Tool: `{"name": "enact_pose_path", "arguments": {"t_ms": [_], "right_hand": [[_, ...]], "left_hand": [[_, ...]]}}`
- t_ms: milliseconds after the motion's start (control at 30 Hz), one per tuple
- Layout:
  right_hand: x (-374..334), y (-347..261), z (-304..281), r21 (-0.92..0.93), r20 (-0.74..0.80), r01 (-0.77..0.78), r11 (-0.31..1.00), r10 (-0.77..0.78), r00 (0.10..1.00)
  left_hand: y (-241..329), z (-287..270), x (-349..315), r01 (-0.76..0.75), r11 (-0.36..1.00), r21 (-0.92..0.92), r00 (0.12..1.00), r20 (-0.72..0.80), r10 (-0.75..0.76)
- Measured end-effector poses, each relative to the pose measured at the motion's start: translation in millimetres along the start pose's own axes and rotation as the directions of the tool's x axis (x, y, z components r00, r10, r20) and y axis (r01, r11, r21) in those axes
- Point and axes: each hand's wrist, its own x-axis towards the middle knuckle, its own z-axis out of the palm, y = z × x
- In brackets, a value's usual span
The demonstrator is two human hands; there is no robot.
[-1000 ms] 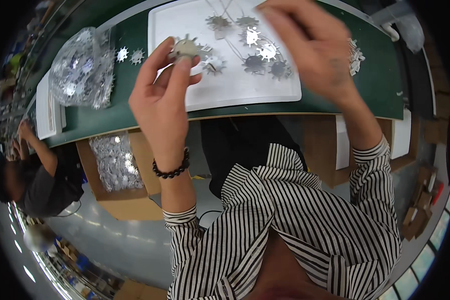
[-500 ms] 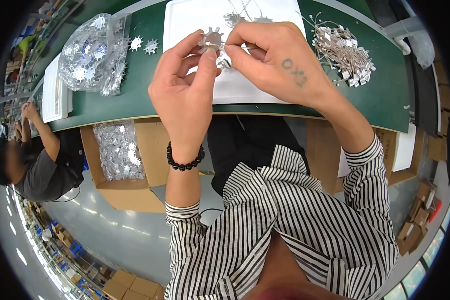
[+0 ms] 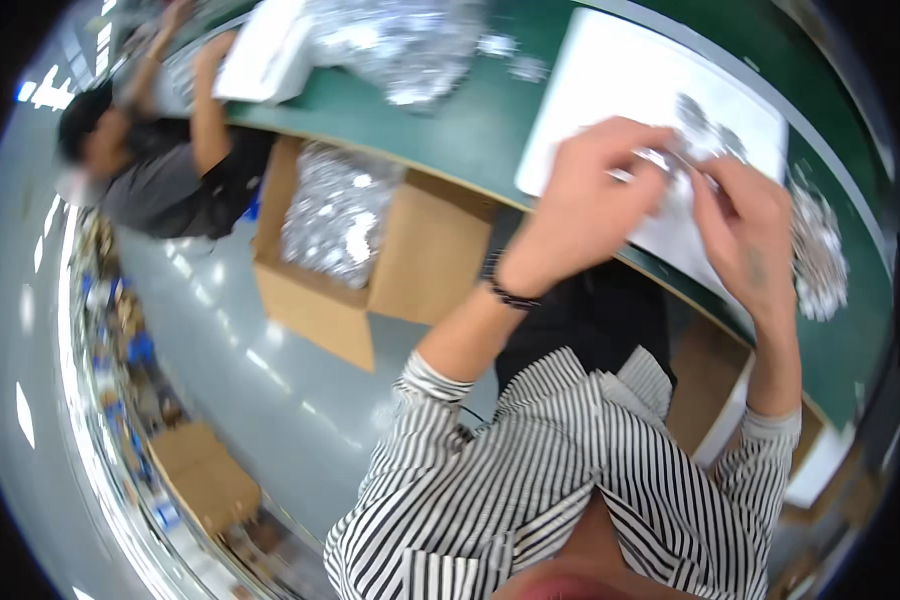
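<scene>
Over a white tray (image 3: 620, 60) my two hands meet, smeared somewhat by motion. My left hand (image 3: 595, 190), a black bead bracelet at its wrist, is closed in a pinch on a small silver metal piece (image 3: 654, 158) with a toothed rim. Close beside it, my right hand (image 3: 755, 235) has thumb and fingers pressed together on a thin cable (image 3: 682, 160), whose ends I cannot make out. Toothed metal pieces (image 3: 692, 112) lie on the tray just beyond my fingertips.
A bundle of thin cables (image 3: 818, 250) lies right of the tray on the green table (image 3: 450, 130). To the left are a plastic bag of metal pieces (image 3: 400, 45) and two loose ones (image 3: 527, 68). Below stands an open carton (image 3: 435, 245). A co-worker (image 3: 175, 175) sits far left.
The whole view has swung, so the table now slants and my hands appear farther right. Both hands stay together at the metal piece and cable.
</scene>
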Motion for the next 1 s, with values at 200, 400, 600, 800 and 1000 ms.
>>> {"name": "enact_pose_path", "arguments": {"t_ms": [200,400,600,800,1000], "right_hand": [[-1,-9,7,0.072,0.041,-0.109,0.991,0.106,0.994],[-11,3,0,0.115,0.166,-0.246,0.962,0.226,0.960],[-10,9,-11,0.293,0.221,-0.243,0.924,0.182,0.958],[-20,47,-28,-0.152,-0.002,-0.031,0.988,0.031,1.000],[-22,47,-32,-0.233,-0.199,0.034,0.972,-0.082,0.977]], "left_hand": [[6,-4,2,-0.030,0.996,0.079,1.000,0.002,0.030],[19,-12,8,0.097,0.991,0.098,0.987,0.120,-0.108],[33,-8,11,-0.033,0.986,0.164,0.988,0.152,0.008],[29,-2,39,0.078,0.987,0.141,0.996,-0.055,-0.070],[5,-29,70,0.084,0.873,0.480,0.965,-0.256,0.048]]}}
